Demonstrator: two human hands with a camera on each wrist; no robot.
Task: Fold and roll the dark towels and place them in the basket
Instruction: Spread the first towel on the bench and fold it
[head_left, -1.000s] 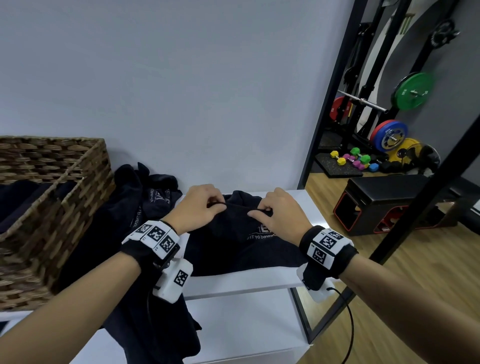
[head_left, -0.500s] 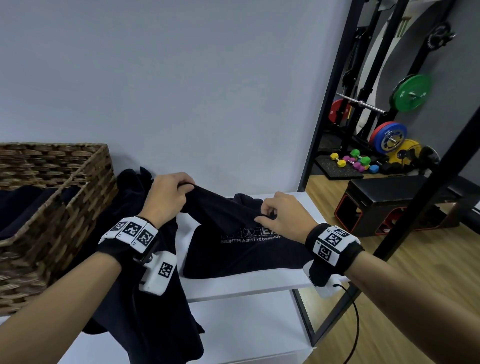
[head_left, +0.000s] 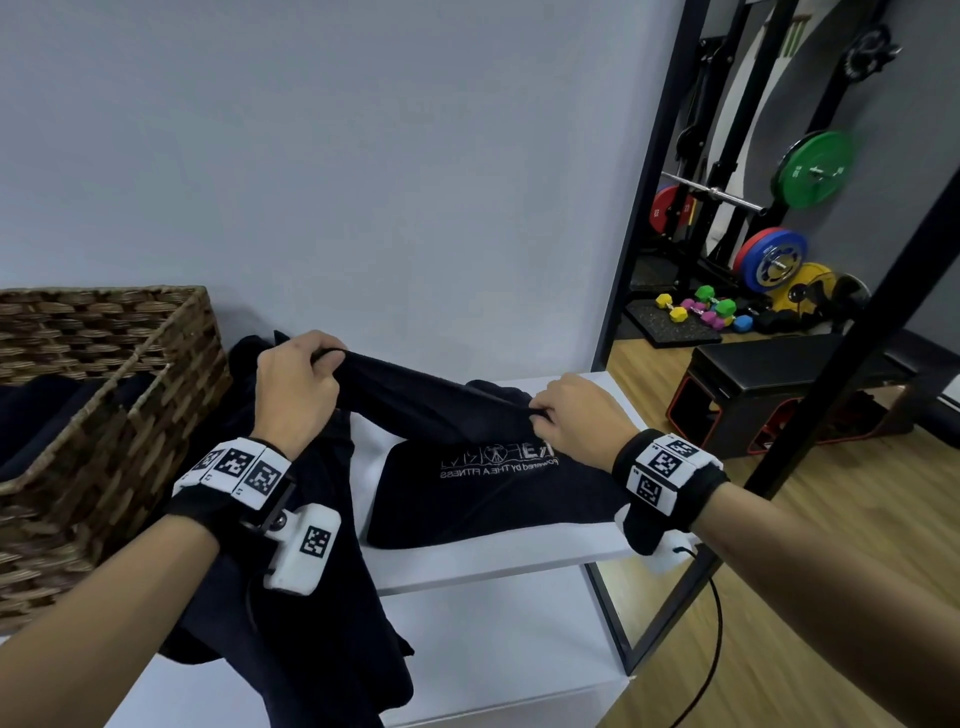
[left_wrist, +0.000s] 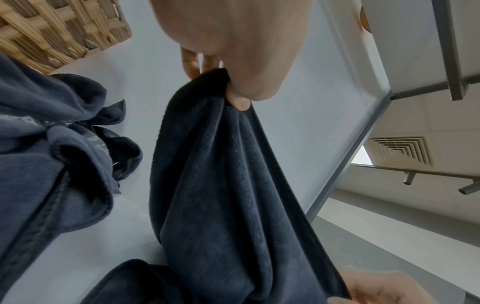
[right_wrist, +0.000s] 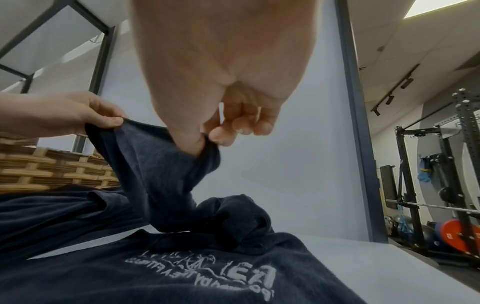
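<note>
A dark towel (head_left: 483, 483) with white lettering lies on the white table (head_left: 483, 564). My left hand (head_left: 298, 387) grips one end of its top edge, lifted up toward the left. My right hand (head_left: 576, 415) pinches the same edge lower, close to the table. The edge stretches between them (left_wrist: 221, 164) (right_wrist: 155, 164). In the right wrist view my right hand (right_wrist: 207, 135) pinches the cloth between thumb and forefinger. A wicker basket (head_left: 156, 395) stands at the left with dark cloth inside. More dark towels (head_left: 291, 623) hang over the table's front edge.
A grey wall runs close behind the table. To the right a black metal frame (head_left: 649, 208) borders a gym area with a black bench box (head_left: 779, 395), weight plates (head_left: 813, 169) and coloured dumbbells (head_left: 701, 309) on a wooden floor.
Both hands held the towel edge close together at the table's middle. My left hand has since drawn its end up and to the left; my right hand has stayed low at the right.
</note>
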